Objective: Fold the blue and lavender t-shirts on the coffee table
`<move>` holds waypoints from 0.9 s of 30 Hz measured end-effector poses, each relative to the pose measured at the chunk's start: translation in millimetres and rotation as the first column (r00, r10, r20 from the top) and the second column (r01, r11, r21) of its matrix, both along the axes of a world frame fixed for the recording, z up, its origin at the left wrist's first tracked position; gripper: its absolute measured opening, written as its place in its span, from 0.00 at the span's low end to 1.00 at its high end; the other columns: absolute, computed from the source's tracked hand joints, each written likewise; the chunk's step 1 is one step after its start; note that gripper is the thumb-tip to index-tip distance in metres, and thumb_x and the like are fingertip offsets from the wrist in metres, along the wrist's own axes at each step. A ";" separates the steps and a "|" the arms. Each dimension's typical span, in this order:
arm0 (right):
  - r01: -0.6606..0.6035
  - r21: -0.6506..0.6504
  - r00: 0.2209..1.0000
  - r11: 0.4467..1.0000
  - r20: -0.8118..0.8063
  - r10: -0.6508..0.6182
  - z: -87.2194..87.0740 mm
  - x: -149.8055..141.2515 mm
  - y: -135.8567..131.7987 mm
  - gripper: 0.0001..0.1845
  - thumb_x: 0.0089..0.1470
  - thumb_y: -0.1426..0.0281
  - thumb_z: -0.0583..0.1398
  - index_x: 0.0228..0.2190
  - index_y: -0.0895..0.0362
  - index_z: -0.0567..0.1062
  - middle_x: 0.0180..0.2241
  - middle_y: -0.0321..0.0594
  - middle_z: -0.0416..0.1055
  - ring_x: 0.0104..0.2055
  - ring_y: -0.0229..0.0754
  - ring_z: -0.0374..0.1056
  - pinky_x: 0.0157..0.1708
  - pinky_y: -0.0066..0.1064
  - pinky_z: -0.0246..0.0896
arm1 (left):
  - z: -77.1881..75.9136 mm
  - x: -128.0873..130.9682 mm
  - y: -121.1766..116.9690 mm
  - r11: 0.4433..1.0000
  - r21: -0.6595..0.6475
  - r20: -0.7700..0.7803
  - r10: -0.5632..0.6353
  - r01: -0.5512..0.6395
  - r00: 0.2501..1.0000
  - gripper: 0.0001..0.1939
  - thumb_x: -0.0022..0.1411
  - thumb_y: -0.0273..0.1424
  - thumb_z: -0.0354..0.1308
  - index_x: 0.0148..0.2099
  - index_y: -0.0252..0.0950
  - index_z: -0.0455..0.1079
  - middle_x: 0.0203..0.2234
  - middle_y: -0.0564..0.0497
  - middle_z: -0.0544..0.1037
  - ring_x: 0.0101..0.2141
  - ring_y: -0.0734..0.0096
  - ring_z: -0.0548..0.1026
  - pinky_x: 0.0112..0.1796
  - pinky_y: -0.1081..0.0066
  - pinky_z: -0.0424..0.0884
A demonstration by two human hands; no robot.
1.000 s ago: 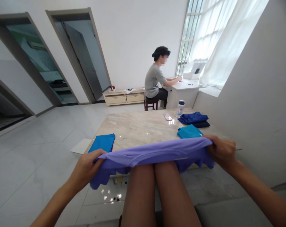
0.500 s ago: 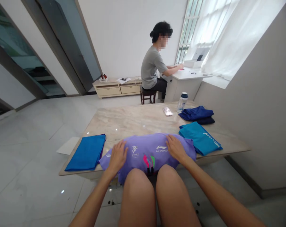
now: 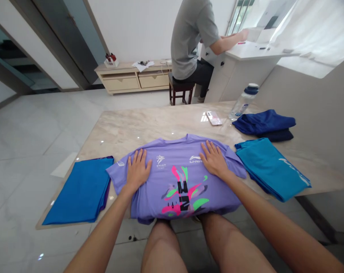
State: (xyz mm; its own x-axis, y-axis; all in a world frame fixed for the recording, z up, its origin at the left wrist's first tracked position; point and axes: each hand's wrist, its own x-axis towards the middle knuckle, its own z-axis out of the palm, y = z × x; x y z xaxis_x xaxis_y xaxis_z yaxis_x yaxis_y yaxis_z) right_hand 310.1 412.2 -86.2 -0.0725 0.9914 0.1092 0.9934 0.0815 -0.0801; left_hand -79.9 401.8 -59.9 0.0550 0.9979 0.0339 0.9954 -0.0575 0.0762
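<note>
A purple T-shirt [image 3: 166, 189] with a colourful print lies front up on the marble-patterned table, its collar away from me. Its lower part drops over the near edge by my legs. My left hand [image 3: 138, 170] rests flat on the shirt's left chest side, fingers spread. Pressed on the right chest, beside the white logo, is my right hand [image 3: 214, 158], its fingers also stretched out. Folded blue clothes [image 3: 81, 191] lie left of the shirt. Close to its right sleeve sits a folded teal garment [image 3: 271, 167].
Behind the teal garment are dark blue clothes [image 3: 264, 123], a water bottle [image 3: 244, 102] and a phone [image 3: 214, 118] on the table [image 3: 126, 123]. Beyond it a person in a grey shirt [image 3: 186, 45] sits on a stool [image 3: 181, 89] at a white desk [image 3: 246, 51]. A low cabinet [image 3: 120, 83] stands along the wall.
The view has come closer and tilted down. More of the T-shirt's front and print now shows, and its collar is visible. Both hands stay flat on the shirt.
</note>
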 end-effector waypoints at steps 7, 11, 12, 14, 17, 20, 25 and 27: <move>-0.046 -0.089 0.999 0.995 0.010 0.047 -1.8 3.4 129.7 0.40 0.79 0.51 0.43 0.81 0.57 0.50 0.83 0.50 0.41 0.84 0.58 0.39 0.80 0.61 0.39 | -8.8 -10.9 108.1 1.000 0.005 0.052 0.006 -0.006 0.999 0.38 0.80 0.47 0.39 0.84 0.34 0.51 0.82 0.39 0.50 0.81 0.47 0.47 0.77 0.38 0.44; -0.109 -0.075 0.994 0.991 0.004 0.109 -3.2 9.4 194.7 0.38 0.82 0.55 0.37 0.76 0.65 0.60 0.82 0.54 0.34 0.83 0.58 0.38 0.79 0.58 0.38 | -19.1 -25.3 168.1 0.999 0.047 0.084 -0.021 0.017 0.996 0.38 0.80 0.47 0.43 0.82 0.36 0.54 0.82 0.41 0.53 0.80 0.48 0.49 0.77 0.39 0.45; -0.121 -0.072 0.992 0.990 0.017 0.123 -2.3 10.0 206.9 0.42 0.81 0.59 0.31 0.72 0.72 0.65 0.81 0.58 0.29 0.83 0.58 0.37 0.78 0.55 0.39 | -20.8 -28.0 181.3 0.998 0.066 0.095 -0.024 0.018 0.995 0.37 0.79 0.48 0.44 0.82 0.37 0.56 0.81 0.42 0.54 0.80 0.48 0.51 0.77 0.40 0.45; -0.109 -0.066 0.993 0.992 0.036 0.112 1.3 8.2 223.2 0.49 0.77 0.63 0.23 0.65 0.82 0.69 0.79 0.67 0.26 0.83 0.59 0.37 0.76 0.54 0.39 | -21.3 -30.0 201.9 0.993 0.112 0.125 -0.038 0.024 0.991 0.35 0.79 0.49 0.47 0.79 0.39 0.60 0.80 0.44 0.59 0.78 0.50 0.55 0.77 0.43 0.48; -0.067 0.017 0.998 0.998 0.001 0.067 9.9 -3.0 217.9 0.40 0.81 0.60 0.34 0.71 0.80 0.62 0.79 0.70 0.34 0.83 0.61 0.40 0.77 0.64 0.32 | -13.0 -21.1 204.2 0.979 0.197 0.162 -0.086 0.053 0.983 0.32 0.79 0.45 0.49 0.76 0.34 0.63 0.77 0.39 0.64 0.76 0.51 0.60 0.76 0.45 0.52; -0.161 0.144 0.984 0.976 -0.052 0.170 17.7 -17.5 165.8 0.35 0.81 0.62 0.42 0.77 0.68 0.56 0.81 0.61 0.41 0.84 0.59 0.39 0.78 0.69 0.28 | -0.5 -4.0 155.6 0.950 0.292 0.132 -0.152 0.108 0.979 0.33 0.80 0.40 0.47 0.77 0.26 0.60 0.75 0.31 0.65 0.74 0.46 0.62 0.75 0.41 0.53; -0.314 0.080 0.938 0.946 -0.125 0.322 6.6 -17.0 13.2 0.35 0.80 0.59 0.43 0.78 0.62 0.59 0.80 0.53 0.50 0.83 0.52 0.45 0.80 0.53 0.43 | -15.4 4.2 10.4 0.946 0.251 0.172 -0.251 0.204 0.952 0.33 0.81 0.43 0.41 0.75 0.26 0.63 0.71 0.30 0.71 0.72 0.47 0.68 0.72 0.47 0.63; -0.260 0.054 0.956 0.964 -0.125 0.265 -2.7 -10.8 -37.9 0.36 0.79 0.57 0.44 0.78 0.60 0.59 0.81 0.51 0.49 0.83 0.54 0.44 0.80 0.54 0.44 | -25.6 -0.9 -34.9 0.949 0.210 0.155 -0.270 0.235 0.950 0.34 0.81 0.42 0.41 0.77 0.25 0.62 0.74 0.32 0.68 0.75 0.48 0.65 0.74 0.47 0.60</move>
State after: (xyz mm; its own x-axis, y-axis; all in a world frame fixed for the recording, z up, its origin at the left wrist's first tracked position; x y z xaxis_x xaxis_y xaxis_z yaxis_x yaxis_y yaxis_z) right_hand 299.3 374.3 -88.9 -0.3123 0.9345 0.1708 0.9179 0.3432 -0.1993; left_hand -80.8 366.9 -85.5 0.2798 0.9267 0.2507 0.9170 -0.3353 0.2160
